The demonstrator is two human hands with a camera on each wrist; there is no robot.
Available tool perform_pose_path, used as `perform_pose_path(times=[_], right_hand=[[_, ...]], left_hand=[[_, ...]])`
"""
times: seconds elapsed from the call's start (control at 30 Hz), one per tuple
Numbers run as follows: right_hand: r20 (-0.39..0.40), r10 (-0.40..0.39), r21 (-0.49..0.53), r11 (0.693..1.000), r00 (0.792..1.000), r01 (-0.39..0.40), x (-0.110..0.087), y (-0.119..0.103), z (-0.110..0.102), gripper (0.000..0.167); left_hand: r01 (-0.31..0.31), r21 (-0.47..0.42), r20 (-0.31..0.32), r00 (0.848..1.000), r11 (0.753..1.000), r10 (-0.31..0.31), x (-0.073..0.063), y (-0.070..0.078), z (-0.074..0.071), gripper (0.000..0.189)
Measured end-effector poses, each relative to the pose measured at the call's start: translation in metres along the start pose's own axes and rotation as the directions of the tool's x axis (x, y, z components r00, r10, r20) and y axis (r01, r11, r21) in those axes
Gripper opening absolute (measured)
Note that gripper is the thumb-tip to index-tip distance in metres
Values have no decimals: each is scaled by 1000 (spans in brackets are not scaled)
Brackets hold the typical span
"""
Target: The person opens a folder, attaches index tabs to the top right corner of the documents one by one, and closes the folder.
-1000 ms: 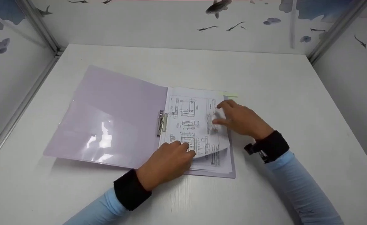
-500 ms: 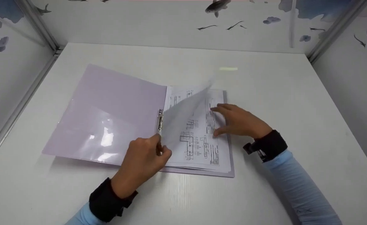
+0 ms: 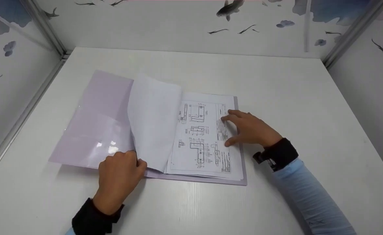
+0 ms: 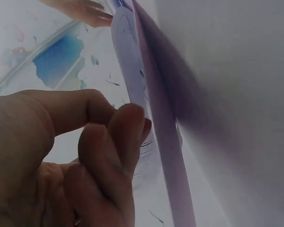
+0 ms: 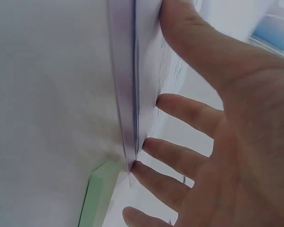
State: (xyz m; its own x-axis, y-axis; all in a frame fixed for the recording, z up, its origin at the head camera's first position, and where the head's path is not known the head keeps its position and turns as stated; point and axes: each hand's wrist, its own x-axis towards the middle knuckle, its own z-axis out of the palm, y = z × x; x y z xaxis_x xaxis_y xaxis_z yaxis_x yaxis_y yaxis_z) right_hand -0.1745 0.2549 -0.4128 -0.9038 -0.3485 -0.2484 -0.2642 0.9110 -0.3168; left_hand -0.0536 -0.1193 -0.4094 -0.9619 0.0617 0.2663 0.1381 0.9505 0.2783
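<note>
**Turning step: partway over**

The lilac folder (image 3: 87,127) lies spread flat on the white table (image 3: 292,98), its cover toward the left and its papers on the right. One lifted sheet (image 3: 155,120) bows above the inner side, covering part of the cover (any binding clip beneath it is hidden from view). Below and to its right, a drawing sheet (image 3: 199,137) lies exposed on the paper stack.

Left hand (image 3: 118,174): fingers curled, thumb and index tips together, apparently pinching the lifted sheet near its lower outer corner. Right hand (image 3: 252,129): fingers spread and holding nothing, tips at the right margin of the drawing sheet, which they appear to touch lightly.

Step in hand, by judgement: carrying the lifted sheet across to the cover side. The next move calls for laying it down flat without creasing the bowed paper at its inner edge, with the right hand steadying the stack until the left lets go.
</note>
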Motion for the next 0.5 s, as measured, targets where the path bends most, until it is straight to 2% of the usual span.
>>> perform_pose_path(times=[0.23,0.37,0.5], right_hand=[[4,10,7,1000,1000,-10,3,0,4,90],[-1,17,20,1000,1000,-17,3,1,3,89],[-3,10,41,999,1000,-10,6,1,2,89]], left_hand=[[-57,33,36,998,998,56,0,-1,2,43],[-37,63,89,996,997,32,-2,-1,3,52],[-54,89,141,989,995,41,-2,2,0,56]])
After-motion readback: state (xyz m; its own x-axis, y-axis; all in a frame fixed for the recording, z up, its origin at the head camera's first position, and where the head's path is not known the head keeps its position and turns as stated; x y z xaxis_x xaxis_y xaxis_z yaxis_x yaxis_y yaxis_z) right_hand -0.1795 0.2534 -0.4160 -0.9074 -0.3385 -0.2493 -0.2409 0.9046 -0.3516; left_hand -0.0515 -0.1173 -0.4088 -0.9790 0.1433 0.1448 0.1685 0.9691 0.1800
